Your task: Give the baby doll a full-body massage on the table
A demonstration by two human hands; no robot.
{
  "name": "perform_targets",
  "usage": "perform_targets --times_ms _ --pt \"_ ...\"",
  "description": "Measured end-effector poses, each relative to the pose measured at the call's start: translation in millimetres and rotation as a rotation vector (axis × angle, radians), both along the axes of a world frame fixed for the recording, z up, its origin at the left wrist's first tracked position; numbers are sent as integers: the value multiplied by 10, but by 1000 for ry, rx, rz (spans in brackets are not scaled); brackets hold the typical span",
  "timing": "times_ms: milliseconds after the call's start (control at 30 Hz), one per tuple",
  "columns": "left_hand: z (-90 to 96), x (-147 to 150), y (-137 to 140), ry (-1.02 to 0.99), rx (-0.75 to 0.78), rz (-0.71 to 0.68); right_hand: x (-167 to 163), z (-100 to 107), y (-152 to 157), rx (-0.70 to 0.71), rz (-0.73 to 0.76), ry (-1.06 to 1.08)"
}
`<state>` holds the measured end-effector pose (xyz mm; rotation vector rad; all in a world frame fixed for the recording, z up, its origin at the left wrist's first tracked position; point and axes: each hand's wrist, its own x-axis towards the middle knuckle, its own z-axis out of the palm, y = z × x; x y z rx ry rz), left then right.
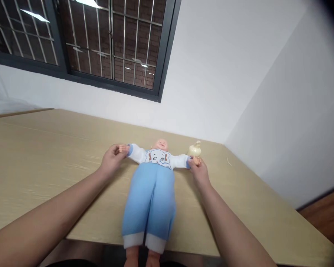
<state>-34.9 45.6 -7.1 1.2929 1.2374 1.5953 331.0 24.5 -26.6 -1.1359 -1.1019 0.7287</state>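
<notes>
A baby doll (pixel 150 193) lies on its back on the table, head toward the wall and feet past the near edge. It wears light blue trousers with white cuffs and a white top with an elephant face on the chest. Its arms are stretched out to both sides. My left hand (pixel 113 157) is closed around the doll's hand on the left, by the blue cuff. On the other side, my right hand (pixel 199 170) grips the doll's other hand. Just beyond my right hand stands a cream-coloured, rounded object with a narrow top (pixel 195 149).
The light wooden table (pixel 58 148) reaches back to a white wall (pixel 211 74). A dark-framed window (pixel 105 40) with metal bars is at the upper left. A thin pale strand (pixel 228 161) lies on the table at right. My legs show below the near edge.
</notes>
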Motion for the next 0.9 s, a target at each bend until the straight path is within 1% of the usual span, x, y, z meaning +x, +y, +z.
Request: perform_targets --times_ms 67,133,200,233,300,367,500,600,633,700,767,800,833,867,900 --pt "21 70 -108 288 185 -120 -148 37 -93 143 65 -206" --pt "7 141 -197 566 338 -214 -294 73 -202 242 137 -438" --pt "-27 202 -254 788 438 -280 -420 96 -299 278 169 -671" --pt "-44 226 -270 866 465 -306 -472 103 -337 278 179 -769" --pt "-70 257 -280 970 482 -348 -554 106 -385 266 196 -903" --pt "-76 270 -272 1030 493 -371 -606 102 -404 258 212 -981" --pt "-56 277 -270 1058 499 -362 -633 88 -403 264 215 -1031" --pt "-53 283 -277 935 480 -333 -582 68 -361 234 214 -948" --pt "-54 278 -266 853 456 -311 -546 63 -333 228 206 -872" --pt "-47 245 -212 595 346 -223 -431 70 -255 199 177 -605" --pt "-17 163 -116 235 150 -102 -253 114 -170 109 154 -215" --pt "7 103 -58 43 25 -50 -141 150 -135 26 153 -12" --pt "34 32 1 -120 -96 -28 -19 191 -109 -56 164 167" --pt "62 -45 58 -262 -227 -11 109 233 -93 -151 181 293" --pt "86 -125 109 -372 -372 -31 236 271 -87 -256 198 351"
